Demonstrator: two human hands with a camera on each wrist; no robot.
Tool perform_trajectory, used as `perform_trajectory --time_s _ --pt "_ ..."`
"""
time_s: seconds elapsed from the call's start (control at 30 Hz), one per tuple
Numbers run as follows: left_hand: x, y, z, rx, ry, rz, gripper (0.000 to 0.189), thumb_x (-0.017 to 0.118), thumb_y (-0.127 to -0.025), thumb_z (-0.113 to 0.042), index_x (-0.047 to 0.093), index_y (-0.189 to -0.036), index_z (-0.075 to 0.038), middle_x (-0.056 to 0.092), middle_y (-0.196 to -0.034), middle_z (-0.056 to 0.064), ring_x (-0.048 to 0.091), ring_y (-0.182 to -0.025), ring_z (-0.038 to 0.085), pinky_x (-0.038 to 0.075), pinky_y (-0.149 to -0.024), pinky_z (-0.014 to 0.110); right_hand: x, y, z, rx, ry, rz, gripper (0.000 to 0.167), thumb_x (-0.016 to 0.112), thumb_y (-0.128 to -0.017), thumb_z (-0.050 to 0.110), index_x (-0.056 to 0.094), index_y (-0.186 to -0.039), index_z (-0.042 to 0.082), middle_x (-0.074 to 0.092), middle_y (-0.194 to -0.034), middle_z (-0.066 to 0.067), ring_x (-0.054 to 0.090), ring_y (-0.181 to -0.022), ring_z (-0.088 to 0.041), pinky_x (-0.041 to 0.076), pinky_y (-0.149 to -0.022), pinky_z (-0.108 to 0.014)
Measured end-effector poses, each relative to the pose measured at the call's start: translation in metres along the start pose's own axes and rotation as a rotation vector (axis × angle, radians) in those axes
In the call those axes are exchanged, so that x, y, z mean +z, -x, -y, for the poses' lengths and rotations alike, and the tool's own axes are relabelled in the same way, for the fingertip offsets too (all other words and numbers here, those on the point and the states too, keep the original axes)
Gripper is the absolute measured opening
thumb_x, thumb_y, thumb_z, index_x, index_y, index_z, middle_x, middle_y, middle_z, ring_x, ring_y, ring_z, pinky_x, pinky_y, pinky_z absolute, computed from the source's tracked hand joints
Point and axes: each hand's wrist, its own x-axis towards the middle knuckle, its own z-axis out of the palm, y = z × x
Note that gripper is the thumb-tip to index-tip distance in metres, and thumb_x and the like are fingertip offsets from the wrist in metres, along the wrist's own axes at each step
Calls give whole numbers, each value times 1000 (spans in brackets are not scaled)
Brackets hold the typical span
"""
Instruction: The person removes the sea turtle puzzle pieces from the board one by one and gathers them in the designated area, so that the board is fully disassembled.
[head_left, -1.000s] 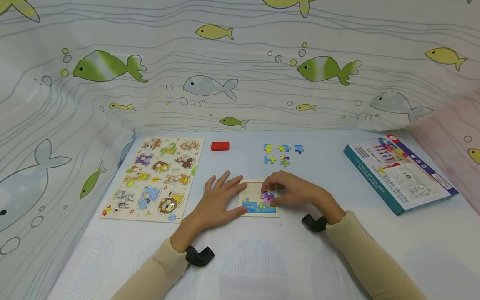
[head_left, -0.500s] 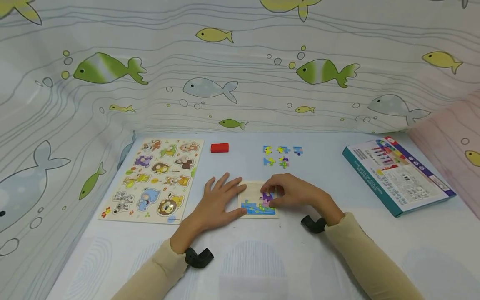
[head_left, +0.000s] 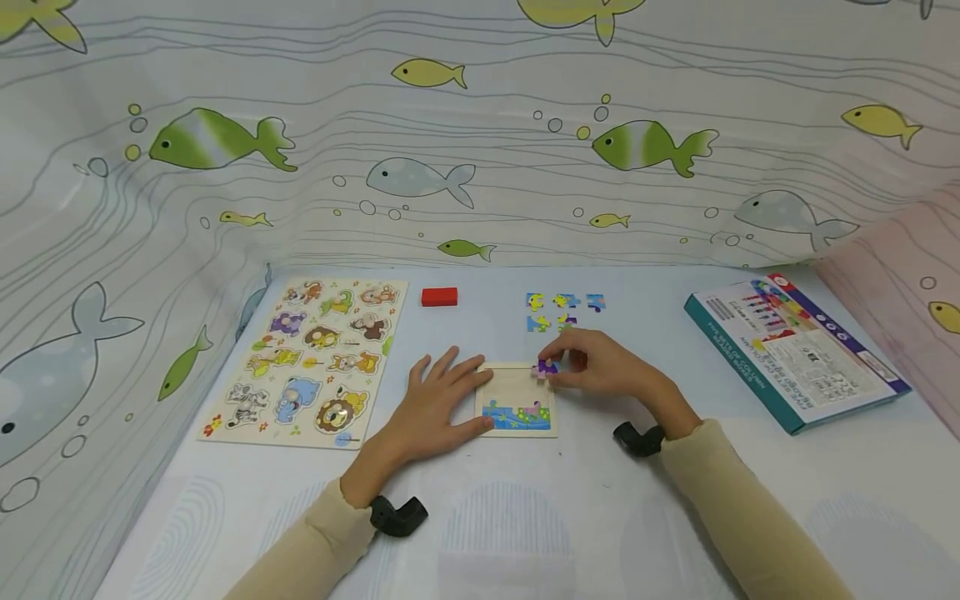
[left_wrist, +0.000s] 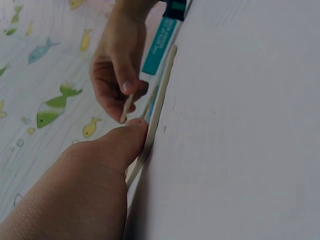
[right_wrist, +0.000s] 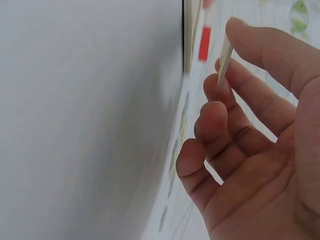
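A small wooden puzzle tray (head_left: pixel 516 372) lies at the table's middle, with joined blue puzzle pieces (head_left: pixel 508 418) along its bottom. My left hand (head_left: pixel 433 410) is spread, fingers straight, its thumb and fingertips resting on the tray's left side. Between thumb and fingers my right hand (head_left: pixel 598 363) pinches a purple puzzle piece (head_left: pixel 546 367), raised over the tray's upper right corner. Seen edge-on in the right wrist view, that puzzle piece (right_wrist: pixel 225 64) is thin, pale wood. Several loose puzzle pieces (head_left: pixel 535 302) lie in two rows beyond the tray, the lower row partly overlapped by my right hand.
A large animal puzzle board (head_left: pixel 300 358) lies on the left. Behind the tray sits a red block (head_left: pixel 439 297). To the right is a flat teal-edged box (head_left: pixel 798 350). A fish-patterned cloth (head_left: pixel 525 192) rises behind the table.
The right hand has lifted the purple piece off the blue pieces and moved it up and slightly right, uncovering the tray's right side. The left hand stays on the tray.
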Motion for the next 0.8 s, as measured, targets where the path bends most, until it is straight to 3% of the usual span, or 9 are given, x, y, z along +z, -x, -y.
perform_trajectory --time_s 0.2,0.37,0.8 --pt "0 0 0 -1 2 1 70 60 -92 -61 50 -151 -24 41 -163 -2 22 -157 35 10 -121 66 -20 7 -21 146 73 -77 36 81 -86 17 72 -121 12 68 -106 -3 53 -83 -18 47 -71 -28" --pt "0 0 1 0 -2 -1 70 60 -92 -60 49 -152 -24 40 -164 -2 22 -157 35 10 -121 65 -32 12 -33 244 131 -81 36 78 -88 15 71 -122 7 66 -109 -10 54 -86 -21 48 -73 -31" --pt "1 -1 0 -2 16 3 70 60 -93 -60 49 -152 -25 39 -164 -2 21 -158 35 8 -121 65 -42 9 -54 318 134 -83 36 75 -91 22 69 -126 13 64 -115 -10 55 -96 -26 47 -80 -34"
